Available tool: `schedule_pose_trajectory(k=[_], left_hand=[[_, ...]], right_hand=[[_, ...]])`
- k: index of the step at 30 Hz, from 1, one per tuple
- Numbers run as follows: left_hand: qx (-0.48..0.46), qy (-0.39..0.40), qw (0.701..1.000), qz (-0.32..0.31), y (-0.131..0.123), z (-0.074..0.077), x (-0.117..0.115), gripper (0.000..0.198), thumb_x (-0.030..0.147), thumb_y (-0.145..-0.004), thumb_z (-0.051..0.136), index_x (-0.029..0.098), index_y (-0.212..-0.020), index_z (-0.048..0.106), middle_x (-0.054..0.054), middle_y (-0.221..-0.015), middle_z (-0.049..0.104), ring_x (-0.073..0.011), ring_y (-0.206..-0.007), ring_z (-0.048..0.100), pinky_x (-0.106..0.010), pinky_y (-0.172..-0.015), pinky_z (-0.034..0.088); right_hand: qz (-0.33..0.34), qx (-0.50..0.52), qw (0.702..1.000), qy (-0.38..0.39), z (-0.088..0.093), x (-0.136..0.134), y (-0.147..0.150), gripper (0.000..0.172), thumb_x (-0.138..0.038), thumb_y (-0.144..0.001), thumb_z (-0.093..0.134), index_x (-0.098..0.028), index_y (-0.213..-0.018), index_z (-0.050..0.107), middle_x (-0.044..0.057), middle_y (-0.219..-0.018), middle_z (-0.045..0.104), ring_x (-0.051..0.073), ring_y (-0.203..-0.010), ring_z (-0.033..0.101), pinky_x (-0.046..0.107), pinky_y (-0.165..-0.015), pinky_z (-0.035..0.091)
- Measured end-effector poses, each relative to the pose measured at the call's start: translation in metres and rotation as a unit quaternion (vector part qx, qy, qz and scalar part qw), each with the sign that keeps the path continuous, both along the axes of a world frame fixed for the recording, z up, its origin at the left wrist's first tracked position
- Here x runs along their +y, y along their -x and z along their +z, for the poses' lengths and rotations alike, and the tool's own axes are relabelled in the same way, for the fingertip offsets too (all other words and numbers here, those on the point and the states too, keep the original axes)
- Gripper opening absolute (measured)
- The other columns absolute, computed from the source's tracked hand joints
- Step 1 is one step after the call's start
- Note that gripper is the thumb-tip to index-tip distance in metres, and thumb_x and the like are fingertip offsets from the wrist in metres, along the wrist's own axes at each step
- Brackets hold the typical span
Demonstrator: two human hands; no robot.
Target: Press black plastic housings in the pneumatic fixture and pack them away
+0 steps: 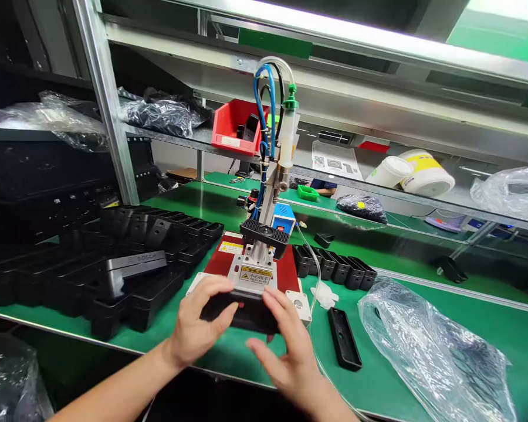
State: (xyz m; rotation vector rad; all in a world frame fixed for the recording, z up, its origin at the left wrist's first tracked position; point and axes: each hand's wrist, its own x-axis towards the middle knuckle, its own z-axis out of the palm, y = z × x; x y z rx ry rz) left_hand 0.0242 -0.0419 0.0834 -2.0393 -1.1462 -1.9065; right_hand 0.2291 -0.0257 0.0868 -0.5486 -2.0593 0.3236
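Right hand (286,346), fingers spread, touching a flat black plastic housing (242,310); left hand (200,322) grasping its left end. Housing lies at the front of the red-plated dispensing fixture (250,264) on the green bench (422,305).

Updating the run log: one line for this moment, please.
left hand: grips black part | right hand: touching part | place: red fixture under dispenser | beside: loose black part
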Motion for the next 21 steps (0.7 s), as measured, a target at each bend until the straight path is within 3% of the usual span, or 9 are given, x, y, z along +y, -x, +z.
schedule_pose_trajectory(k=[4,8,13,21], left_hand=[[-0.032,-0.010,0.999,-0.025,0.002,0.047,0.051,0.011,0.020,-0.086,0.059,0.019,-0.096,0.061,-0.003,-0.091,0.066,-0.0154,-0.088,0.063,-0.028,-0.083,0.051],[-0.087,0.040,0.995,-0.032,0.002,0.080,0.109,0.016,0.029,-0.091,0.051,0.017,-0.091,0.061,-0.004,-0.092,0.066,-0.0151,-0.089,0.061,-0.028,-0.085,0.047],[-0.098,0.105,0.988,-0.055,0.003,0.082,0.153,0.023,0.034,-0.089,0.048,0.016,-0.084,0.062,-0.003,-0.084,0.066,-0.0153,-0.080,0.060,-0.026,-0.075,0.046],[-0.098,0.182,0.976,-0.062,0.001,0.085,0.161,0.024,0.030,-0.085,0.047,0.017,-0.081,0.067,-0.004,-0.086,0.071,-0.0172,-0.083,0.063,-0.027,-0.078,0.046]], right_hand=[[-0.038,0.011,0.993,-0.109,0.041,0.051,0.012,0.058,-0.020,-0.087,0.063,-0.028,-0.141,0.043,0.011,-0.129,0.056,0.024,-0.122,0.054,0.042,-0.101,0.050],[-0.084,0.013,0.988,-0.127,0.069,0.102,0.018,0.052,-0.030,-0.086,0.067,-0.027,-0.135,0.050,0.010,-0.125,0.059,0.025,-0.118,0.056,0.044,-0.101,0.049],[-0.118,0.015,0.989,-0.085,0.074,0.131,0.022,0.045,-0.033,-0.086,0.065,-0.023,-0.129,0.055,0.011,-0.124,0.060,0.025,-0.117,0.055,0.045,-0.103,0.046],[-0.073,0.071,0.992,0.073,0.068,0.144,0.022,0.041,-0.041,-0.085,0.061,-0.021,-0.121,0.060,0.011,-0.122,0.061,0.025,-0.114,0.058,0.042,-0.096,0.050]])
